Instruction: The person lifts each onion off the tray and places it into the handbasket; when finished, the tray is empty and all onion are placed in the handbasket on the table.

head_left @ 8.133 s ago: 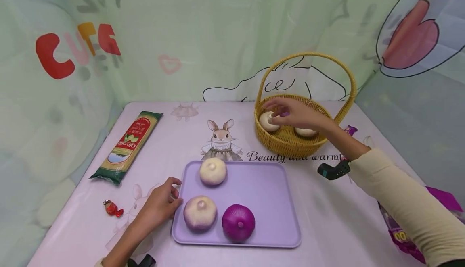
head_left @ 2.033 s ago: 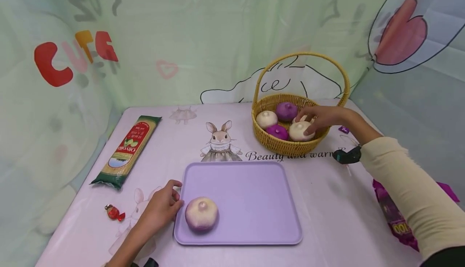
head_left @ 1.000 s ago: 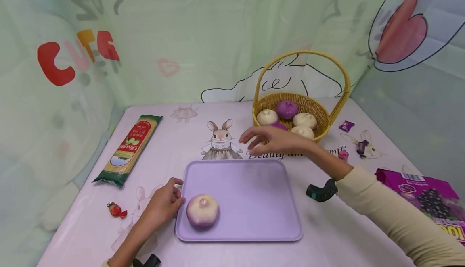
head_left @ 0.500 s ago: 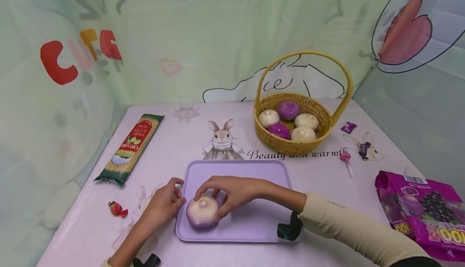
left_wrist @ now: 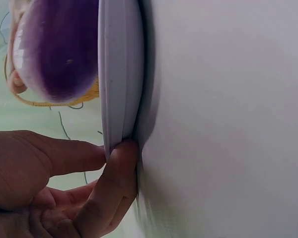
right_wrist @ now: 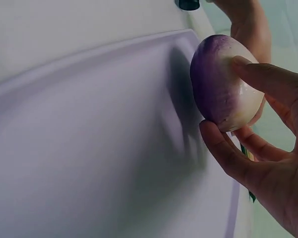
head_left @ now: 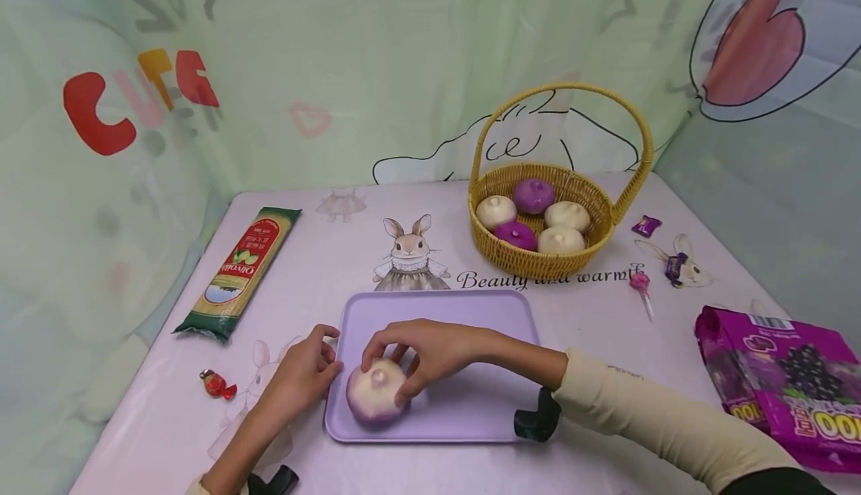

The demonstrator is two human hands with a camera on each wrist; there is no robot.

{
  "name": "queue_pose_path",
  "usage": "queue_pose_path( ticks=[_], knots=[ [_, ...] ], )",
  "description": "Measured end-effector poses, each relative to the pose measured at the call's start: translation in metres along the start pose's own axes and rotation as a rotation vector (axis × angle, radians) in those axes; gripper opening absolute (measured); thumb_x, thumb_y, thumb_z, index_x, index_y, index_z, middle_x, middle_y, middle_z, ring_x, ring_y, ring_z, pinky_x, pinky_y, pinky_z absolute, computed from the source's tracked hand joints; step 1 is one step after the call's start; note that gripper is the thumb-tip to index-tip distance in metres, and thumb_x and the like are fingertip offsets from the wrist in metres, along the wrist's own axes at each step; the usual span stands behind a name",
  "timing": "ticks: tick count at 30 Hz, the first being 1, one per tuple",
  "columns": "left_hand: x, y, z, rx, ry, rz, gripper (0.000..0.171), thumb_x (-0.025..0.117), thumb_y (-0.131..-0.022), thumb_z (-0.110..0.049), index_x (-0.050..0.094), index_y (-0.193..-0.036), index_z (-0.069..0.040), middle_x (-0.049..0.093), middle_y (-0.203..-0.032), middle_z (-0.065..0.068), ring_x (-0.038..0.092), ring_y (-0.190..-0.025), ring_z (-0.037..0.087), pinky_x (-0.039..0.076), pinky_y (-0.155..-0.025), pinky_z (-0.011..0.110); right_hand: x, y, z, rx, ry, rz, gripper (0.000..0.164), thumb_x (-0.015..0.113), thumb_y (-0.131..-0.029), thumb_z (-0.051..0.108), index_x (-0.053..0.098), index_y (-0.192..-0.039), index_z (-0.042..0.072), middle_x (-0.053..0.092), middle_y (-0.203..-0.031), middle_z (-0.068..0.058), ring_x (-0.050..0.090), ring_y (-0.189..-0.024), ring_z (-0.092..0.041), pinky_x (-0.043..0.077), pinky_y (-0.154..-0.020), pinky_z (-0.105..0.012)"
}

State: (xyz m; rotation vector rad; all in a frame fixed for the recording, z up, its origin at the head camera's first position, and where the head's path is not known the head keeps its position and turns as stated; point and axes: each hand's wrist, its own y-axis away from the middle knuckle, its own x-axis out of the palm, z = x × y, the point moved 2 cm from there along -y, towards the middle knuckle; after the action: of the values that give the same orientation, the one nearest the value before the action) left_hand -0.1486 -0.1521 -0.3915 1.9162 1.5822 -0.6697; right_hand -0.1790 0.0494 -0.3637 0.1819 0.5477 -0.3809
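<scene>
A white-and-purple onion (head_left: 374, 396) sits at the left end of the lilac tray (head_left: 471, 405). My right hand (head_left: 430, 353) reaches across the tray and grips this onion, thumb on one side and fingers on the other, as the right wrist view also shows. At the tray's left edge, my left hand (head_left: 306, 368) pinches the rim, with the thumb (left_wrist: 79, 156) against it and a fingertip tucked beneath. Behind the tray stands a wicker basket (head_left: 514, 263) holding white onions (head_left: 561, 241) and purple onions (head_left: 534, 196).
A green-ended pasta packet (head_left: 242, 274) and a red candy (head_left: 217, 384) lie to the left. On the right are a pink lollipop (head_left: 640, 284), purple wrapped candies (head_left: 647, 226) and a large purple candy bag (head_left: 794, 383). The basket's tall handle (head_left: 572, 87) arches above it.
Onions from the tray now lie in the basket. My right hand has come back from the basket to the last onion on the tray and grips it. The left hand stays at the rim.
</scene>
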Motion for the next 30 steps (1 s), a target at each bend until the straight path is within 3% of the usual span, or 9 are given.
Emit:
queue_pose_path(
  ticks=[6,12,15,23,30],
  knots=[
    [0.003,-0.001,0.001,-0.012,0.021,0.008,0.042,0.063,-0.076,-0.002,0.045,-0.114,-0.004,0.052,-0.077,0.005,0.052,-0.050,0.011,0.045,-0.043,0.023,-0.023,0.013,0.013,0.027,-0.043,-0.045,0.050,0.074,-0.068,0.014,0.050,-0.111,0.022,0.049,-0.112,0.008,0.054,-0.097,-0.012,0.051,-0.073,-0.027],
    [0.002,-0.001,0.002,-0.057,-0.006,0.016,0.044,0.063,-0.077,-0.005,0.043,-0.116,-0.006,0.052,-0.079,0.005,0.052,-0.053,0.011,0.046,-0.046,0.023,-0.064,0.035,0.043,0.083,-0.056,-0.200,0.049,0.071,-0.070,0.006,0.049,-0.114,0.013,0.048,-0.116,-0.001,0.052,-0.102,-0.023,0.049,-0.077,-0.030],
    [0.002,-0.001,0.001,-0.073,-0.017,0.023,0.044,0.064,-0.078,-0.006,0.043,-0.117,-0.007,0.052,-0.080,0.004,0.052,-0.054,0.011,0.046,-0.047,0.023,-0.090,0.048,0.046,0.125,-0.027,-0.285,0.049,0.071,-0.071,0.008,0.048,-0.115,0.013,0.047,-0.116,-0.002,0.052,-0.102,-0.024,0.048,-0.080,-0.032],
    [-0.001,0.000,0.001,-0.057,-0.020,0.017,0.044,0.063,-0.078,-0.005,0.043,-0.117,-0.006,0.051,-0.080,0.004,0.051,-0.054,0.011,0.046,-0.047,0.023,-0.171,0.086,0.002,0.290,0.131,-0.509,0.054,0.073,-0.071,0.025,0.047,-0.118,0.024,0.048,-0.117,0.001,0.050,-0.105,-0.025,0.044,-0.086,-0.038],
    [0.000,0.001,0.002,-0.048,-0.005,0.013,0.043,0.063,-0.078,-0.006,0.044,-0.116,-0.006,0.052,-0.079,0.003,0.051,-0.058,0.011,0.046,-0.048,0.022,-0.215,0.122,-0.040,0.584,0.242,-0.641,0.059,0.069,-0.073,0.034,0.042,-0.124,0.023,0.045,-0.120,-0.007,0.045,-0.107,-0.027,0.039,-0.088,-0.046]
  ],
)
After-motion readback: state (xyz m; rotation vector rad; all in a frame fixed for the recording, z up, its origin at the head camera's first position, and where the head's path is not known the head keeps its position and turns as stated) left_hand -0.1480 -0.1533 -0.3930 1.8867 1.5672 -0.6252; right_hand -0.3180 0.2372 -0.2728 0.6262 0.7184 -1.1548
